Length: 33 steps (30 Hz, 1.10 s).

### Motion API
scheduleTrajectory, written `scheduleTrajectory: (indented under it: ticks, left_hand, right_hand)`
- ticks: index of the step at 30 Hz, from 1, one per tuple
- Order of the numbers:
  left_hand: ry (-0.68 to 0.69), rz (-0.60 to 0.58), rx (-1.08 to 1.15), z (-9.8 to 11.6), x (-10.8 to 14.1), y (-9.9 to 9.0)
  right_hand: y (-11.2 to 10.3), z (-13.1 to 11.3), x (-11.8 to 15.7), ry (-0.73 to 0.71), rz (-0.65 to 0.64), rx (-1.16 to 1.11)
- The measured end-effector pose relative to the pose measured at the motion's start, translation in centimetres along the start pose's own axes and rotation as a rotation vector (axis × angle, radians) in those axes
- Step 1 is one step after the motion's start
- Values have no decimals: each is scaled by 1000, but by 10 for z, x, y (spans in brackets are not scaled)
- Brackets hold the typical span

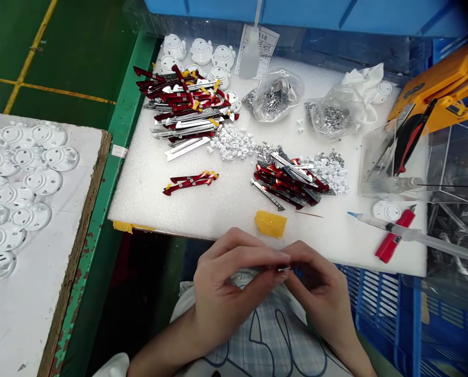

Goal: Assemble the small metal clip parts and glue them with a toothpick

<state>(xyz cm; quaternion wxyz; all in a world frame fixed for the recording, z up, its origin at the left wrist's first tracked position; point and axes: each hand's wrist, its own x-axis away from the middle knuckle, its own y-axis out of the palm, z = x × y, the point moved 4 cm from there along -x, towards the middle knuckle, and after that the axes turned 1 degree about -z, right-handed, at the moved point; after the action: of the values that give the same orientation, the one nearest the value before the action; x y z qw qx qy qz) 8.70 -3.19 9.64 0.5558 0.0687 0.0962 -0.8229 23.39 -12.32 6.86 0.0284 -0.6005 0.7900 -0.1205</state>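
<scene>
My left hand (234, 285) and my right hand (320, 288) meet at the fingertips, in front of the foam board's near edge. Between them shows a small shiny part (284, 268), mostly hidden by the fingers; both hands are closed in a pinch around it. Just beyond lies a yellow piece (271, 223). Past it is a pile of red and silver strips (289, 180), with small white pieces (334, 175) on its right. Two red strips (190, 181) lie apart on the left. A larger heap of red and silver strips (186, 102) is at the back left.
The white foam board (139, 193) also bears bags of metal bits (275, 97), a bottle (250, 55), a syringe (399, 230) and a red tool (394, 235). Pliers (412, 136) are at the right. White round parts (43, 180) cover a left-hand board. A blue crate (387, 309) stands below right.
</scene>
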Motion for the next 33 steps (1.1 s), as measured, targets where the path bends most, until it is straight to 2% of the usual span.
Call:
scheduleTrajectory:
  ticks: [8,13,16,18,20,23,25,28,30,33]
  left_hand:
    - [148,7,57,0,1,-1]
    - [87,7,72,-4,3,3]
    - [2,-62,115,-7,1,1]
    - [-71,-161,176,-11,-2,0]
    - [-130,-236,241,-14,-5,0]
    - [-131,-226,285,-15,-7,1]
    - [-107,-164,264,-14,-7,2]
    - [-76,-72,173,-10,-5,2]
    - [-44,-49,113,-6,-4,2]
    - [-2,-65,59,-1,-3,2]
  right_hand:
    - [1,4,3,-54,8,9]
    - [9,-5,-2,-148,3,-97]
    - [13,-7,-8,-114,-22,-210]
    - [15,-4,-11,-45,-70,-357]
    - [19,-1,-13,26,-177,-530]
    - [23,-1,-13,55,-317,-606]
    - [21,-2,-13,3,-267,-467]
    - [16,-11,-12,-194,-69,-223]
    - [15,-17,-11,-310,5,-155]
    - [16,-19,-11,-331,32,-131]
